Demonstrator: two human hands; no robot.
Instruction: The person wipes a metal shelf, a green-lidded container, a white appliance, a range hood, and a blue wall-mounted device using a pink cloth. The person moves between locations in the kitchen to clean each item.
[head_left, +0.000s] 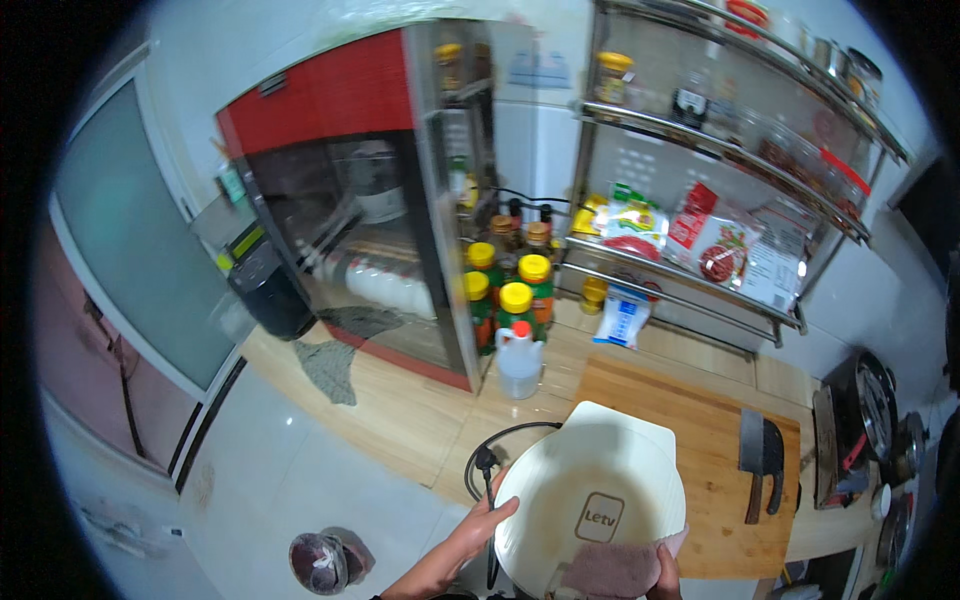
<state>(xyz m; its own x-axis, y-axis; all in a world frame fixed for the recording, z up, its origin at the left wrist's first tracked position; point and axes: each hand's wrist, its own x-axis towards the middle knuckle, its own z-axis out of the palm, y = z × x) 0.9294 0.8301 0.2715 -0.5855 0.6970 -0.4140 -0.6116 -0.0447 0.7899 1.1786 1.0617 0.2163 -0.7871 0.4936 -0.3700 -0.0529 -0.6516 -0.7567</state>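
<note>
A round cream-white electric appliance (555, 487) with a squared tab on its far edge is before me, tilted above the front of the counter. It bears the Letv mark. My left hand (480, 525) grips its left rim, thumb on top and fingers mostly behind. At the lower right, my right hand (666, 577) holds a mauve cloth (611, 568) against the inner surface and rim. A black power cord with a plug (486, 459) loops beside my left hand. Under the appliance's right side lies a wooden cutting board (675, 390).
Two cleavers (759, 465) lie on the board. A white jug (519, 367) and yellow-capped bottles (516, 298) stand near a red-topped cabinet (330, 90). A metal rack (720, 150) holds jars and packets. Pans (874, 405) are at right, a lined bin (319, 562) on the floor.
</note>
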